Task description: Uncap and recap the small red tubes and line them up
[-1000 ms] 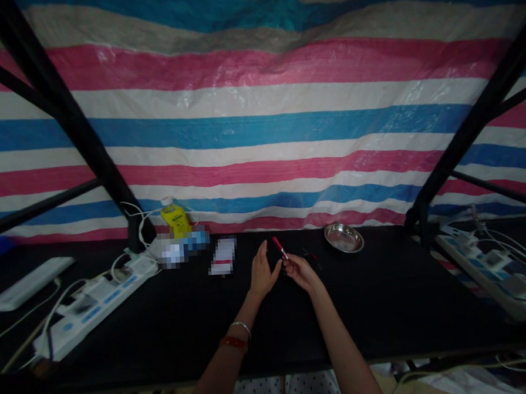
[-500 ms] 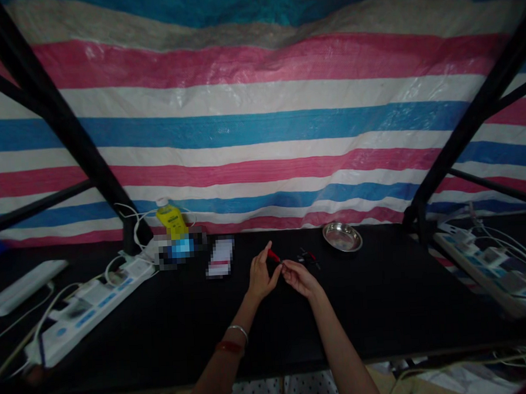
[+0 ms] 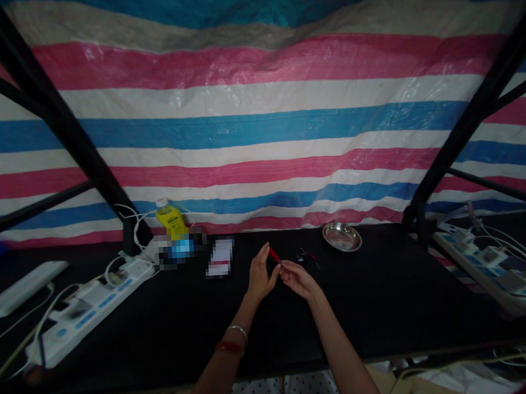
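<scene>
My left hand (image 3: 260, 275) is above the black table, fingers fairly straight and thumb bent toward my right hand. It holds a small red tapered piece (image 3: 274, 255) between fingers and thumb; its exact kind is too small to tell. My right hand (image 3: 297, 277) is closed in a pinch at the lower, thin end of that red piece, its fingertips meeting the left thumb. Just beyond my right hand lie several small red, black and metallic pieces (image 3: 308, 257) in a loose cluster.
A round metal dish (image 3: 342, 237) stands behind on the right. Left of my hands lies a phone (image 3: 221, 258), with a yellow bottle (image 3: 171, 219) farther back. Power strips with plugs and cables (image 3: 93, 314) line the left, and more (image 3: 491, 267) the right. Striped sheeting hangs behind.
My right hand has shifted slightly left, closer to the left hand. The red piece has tilted a little more upright and shows more of its length.
</scene>
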`<state>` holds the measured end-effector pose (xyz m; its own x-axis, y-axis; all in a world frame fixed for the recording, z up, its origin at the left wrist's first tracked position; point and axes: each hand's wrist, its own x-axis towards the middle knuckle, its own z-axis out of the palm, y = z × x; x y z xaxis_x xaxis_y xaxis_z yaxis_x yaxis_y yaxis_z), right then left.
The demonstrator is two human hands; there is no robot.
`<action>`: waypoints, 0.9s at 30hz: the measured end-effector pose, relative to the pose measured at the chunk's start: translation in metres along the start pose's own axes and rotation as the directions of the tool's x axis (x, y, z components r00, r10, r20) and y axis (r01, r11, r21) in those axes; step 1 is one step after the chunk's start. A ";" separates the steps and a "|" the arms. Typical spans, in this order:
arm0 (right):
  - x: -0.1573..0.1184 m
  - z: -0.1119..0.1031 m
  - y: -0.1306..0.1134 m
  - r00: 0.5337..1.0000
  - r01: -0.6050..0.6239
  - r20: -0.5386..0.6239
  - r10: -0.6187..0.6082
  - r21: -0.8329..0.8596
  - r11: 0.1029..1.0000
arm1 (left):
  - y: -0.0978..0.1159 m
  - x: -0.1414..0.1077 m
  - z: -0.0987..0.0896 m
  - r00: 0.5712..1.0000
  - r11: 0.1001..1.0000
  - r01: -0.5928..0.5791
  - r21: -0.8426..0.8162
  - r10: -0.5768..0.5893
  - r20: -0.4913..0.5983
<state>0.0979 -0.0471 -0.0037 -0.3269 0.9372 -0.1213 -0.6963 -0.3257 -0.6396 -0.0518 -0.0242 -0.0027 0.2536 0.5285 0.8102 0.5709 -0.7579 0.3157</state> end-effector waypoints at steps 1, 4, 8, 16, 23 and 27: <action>0.000 0.000 0.000 1.000 -0.006 0.005 0.006 -0.003 1.000 | -0.001 0.000 0.001 1.000 1.000 0.010 -0.010 -0.010 -0.011; 0.001 -0.001 0.000 1.000 -0.022 0.017 0.023 -0.016 1.000 | -0.003 -0.002 0.003 0.998 0.998 0.048 -0.049 -0.050 -0.043; 0.002 -0.002 0.000 1.000 -0.025 0.017 0.026 -0.015 1.000 | -0.005 -0.005 0.005 0.997 0.995 0.072 -0.069 -0.075 -0.037; 0.000 0.001 0.001 1.000 0.014 0.025 -0.012 -0.050 0.999 | -0.007 -0.007 0.006 0.986 0.986 0.166 -0.017 -0.166 -0.014; 0.007 -0.002 -0.001 0.768 0.394 -0.262 -0.585 -0.527 0.753 | -0.003 0.002 0.007 0.978 0.981 0.174 0.086 -0.182 0.105; 0.007 -0.012 -0.004 0.533 0.287 -0.172 -0.828 -0.884 0.368 | 0.000 0.006 0.007 0.941 0.982 0.158 0.109 -0.183 0.284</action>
<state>0.1066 -0.0373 -0.0112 0.5126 0.7908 0.3345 0.2148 0.2590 -0.9417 -0.0446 -0.0180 -0.0014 0.3564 0.7445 0.5645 0.6853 -0.6190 0.3837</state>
